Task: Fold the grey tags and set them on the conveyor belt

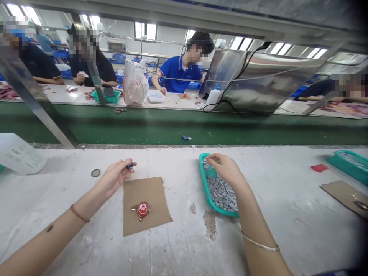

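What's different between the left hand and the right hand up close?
The left hand holds a small dark object; the right hand is at the green tray of grey pieces. The left hand's wrist wears a reddish bracelet, the right hand's a pale bangle. Both hands are bare.

From afar I see an item (143,210) on the cardboard (156,191), left of the basket (204,178). Parts (221,193) lie in the basket, and the belt (149,126) runs behind both.
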`<state>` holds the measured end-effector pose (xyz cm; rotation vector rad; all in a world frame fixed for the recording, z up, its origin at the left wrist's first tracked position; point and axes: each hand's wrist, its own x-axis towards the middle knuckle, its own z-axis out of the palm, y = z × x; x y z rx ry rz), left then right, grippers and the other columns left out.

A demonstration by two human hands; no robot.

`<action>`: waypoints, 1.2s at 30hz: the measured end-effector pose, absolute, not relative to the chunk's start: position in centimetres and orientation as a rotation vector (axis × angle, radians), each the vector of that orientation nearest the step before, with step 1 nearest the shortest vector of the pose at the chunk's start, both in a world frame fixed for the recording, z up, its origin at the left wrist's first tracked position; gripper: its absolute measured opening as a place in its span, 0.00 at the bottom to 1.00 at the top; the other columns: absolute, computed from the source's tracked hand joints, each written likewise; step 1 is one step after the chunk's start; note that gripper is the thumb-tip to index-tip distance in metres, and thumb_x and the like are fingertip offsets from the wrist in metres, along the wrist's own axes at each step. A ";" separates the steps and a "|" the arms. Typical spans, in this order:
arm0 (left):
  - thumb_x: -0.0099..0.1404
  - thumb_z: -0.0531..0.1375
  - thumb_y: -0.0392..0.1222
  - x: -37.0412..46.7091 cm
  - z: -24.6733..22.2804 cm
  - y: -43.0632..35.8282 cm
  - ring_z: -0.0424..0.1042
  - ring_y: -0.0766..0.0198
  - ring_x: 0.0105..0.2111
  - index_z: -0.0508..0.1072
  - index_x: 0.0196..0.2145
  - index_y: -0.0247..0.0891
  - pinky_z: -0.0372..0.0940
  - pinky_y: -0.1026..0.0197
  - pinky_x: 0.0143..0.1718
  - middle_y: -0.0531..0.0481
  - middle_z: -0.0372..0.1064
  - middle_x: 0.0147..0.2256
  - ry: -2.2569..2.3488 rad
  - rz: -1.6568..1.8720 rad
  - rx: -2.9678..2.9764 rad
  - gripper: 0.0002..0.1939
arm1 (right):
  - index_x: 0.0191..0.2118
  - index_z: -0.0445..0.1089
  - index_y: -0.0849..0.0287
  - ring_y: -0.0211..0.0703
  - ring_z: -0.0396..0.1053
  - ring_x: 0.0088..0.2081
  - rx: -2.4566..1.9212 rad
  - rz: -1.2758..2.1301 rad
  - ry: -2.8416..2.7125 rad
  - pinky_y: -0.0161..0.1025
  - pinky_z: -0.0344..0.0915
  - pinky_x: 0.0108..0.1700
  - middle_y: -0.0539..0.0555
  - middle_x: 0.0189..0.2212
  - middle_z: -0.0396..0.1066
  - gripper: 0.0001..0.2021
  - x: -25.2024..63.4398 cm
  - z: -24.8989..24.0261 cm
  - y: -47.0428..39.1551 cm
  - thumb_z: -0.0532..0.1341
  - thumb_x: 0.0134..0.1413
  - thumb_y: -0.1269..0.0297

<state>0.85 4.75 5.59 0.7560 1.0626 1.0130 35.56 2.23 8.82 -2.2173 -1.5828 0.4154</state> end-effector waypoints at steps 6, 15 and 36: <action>0.60 0.58 0.46 1.0 3.0 13.0 0.73 0.63 0.29 0.69 0.44 0.32 0.67 0.61 0.32 0.41 0.75 0.39 1.505 0.949 1.506 0.17 | 0.40 0.75 0.61 0.47 0.73 0.37 -2.388 0.414 -1.639 0.35 0.61 0.34 0.59 0.38 0.77 0.10 38.6 5.6 3.3 0.59 0.54 0.66; 0.59 0.57 0.39 1.2 2.5 21.0 0.68 0.40 0.48 0.70 0.47 0.32 0.61 0.46 0.47 0.32 0.70 0.45 1.881 0.743 2.002 0.18 | 0.31 0.75 0.60 0.47 0.72 0.35 -2.360 0.334 -1.696 0.35 0.59 0.33 0.59 0.32 0.77 0.07 37.9 5.8 2.8 0.60 0.54 0.65; 0.62 0.56 0.34 17.3 2.1 20.6 0.60 0.48 0.54 0.71 0.48 0.35 0.52 0.49 0.57 0.38 0.66 0.52 1.267 0.670 2.365 0.16 | 0.25 0.73 0.62 0.46 0.75 0.30 -1.978 0.715 -1.530 0.37 0.68 0.32 0.56 0.25 0.77 0.07 38.3 6.0 1.8 0.60 0.49 0.67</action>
